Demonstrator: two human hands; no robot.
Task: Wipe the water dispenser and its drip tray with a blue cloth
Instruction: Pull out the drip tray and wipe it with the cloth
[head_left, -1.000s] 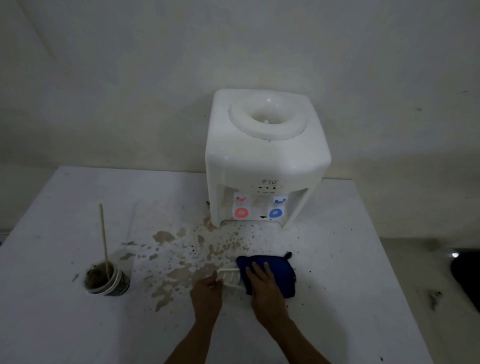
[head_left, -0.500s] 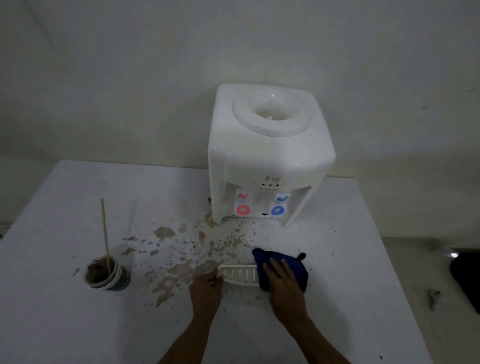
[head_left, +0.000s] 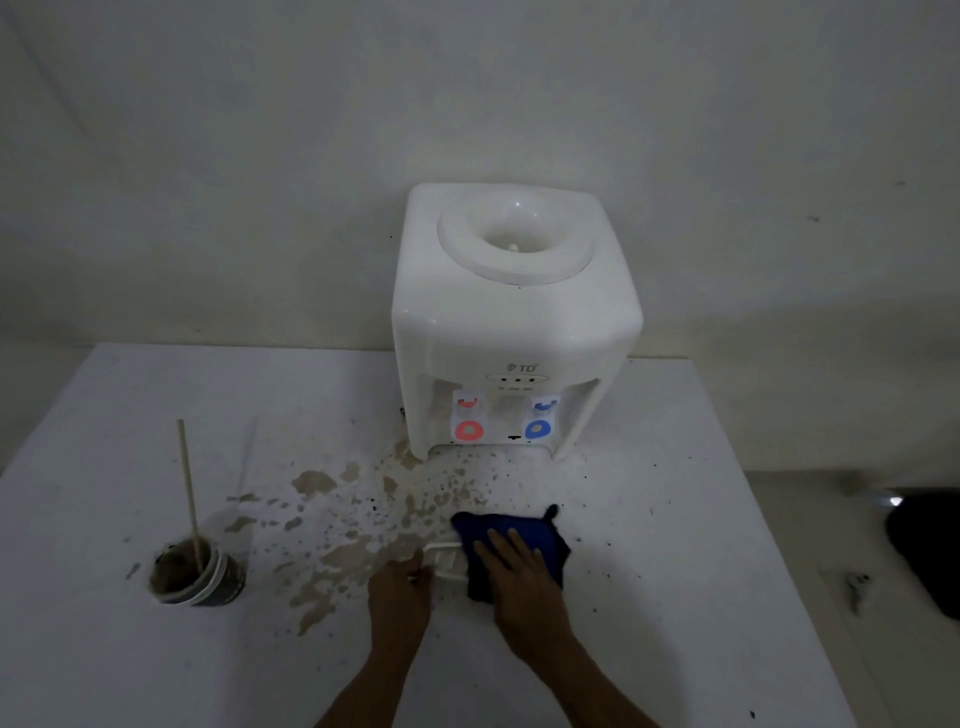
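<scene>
A white water dispenser (head_left: 514, 322) with a red and a blue tap stands at the back of the white table (head_left: 675, 597), against the wall. Its white slotted drip tray (head_left: 445, 560) lies on the table in front of it, mostly covered by a blue cloth (head_left: 519, 527). My right hand (head_left: 519, 577) presses flat on the blue cloth over the tray. My left hand (head_left: 400, 592) pinches the tray's left end and holds it down.
Brown splatter stains (head_left: 358, 514) spread over the table left of the tray and up to the dispenser's base. A small cup of brown liquid (head_left: 195, 571) with a wooden stick (head_left: 188, 488) in it stands at the left. A dark object (head_left: 930, 551) sits off the table's right side.
My right hand slid the blue cloth right along the tray, then back left, so it now covers most of the tray again. My left hand kept hold of the tray's left end.
</scene>
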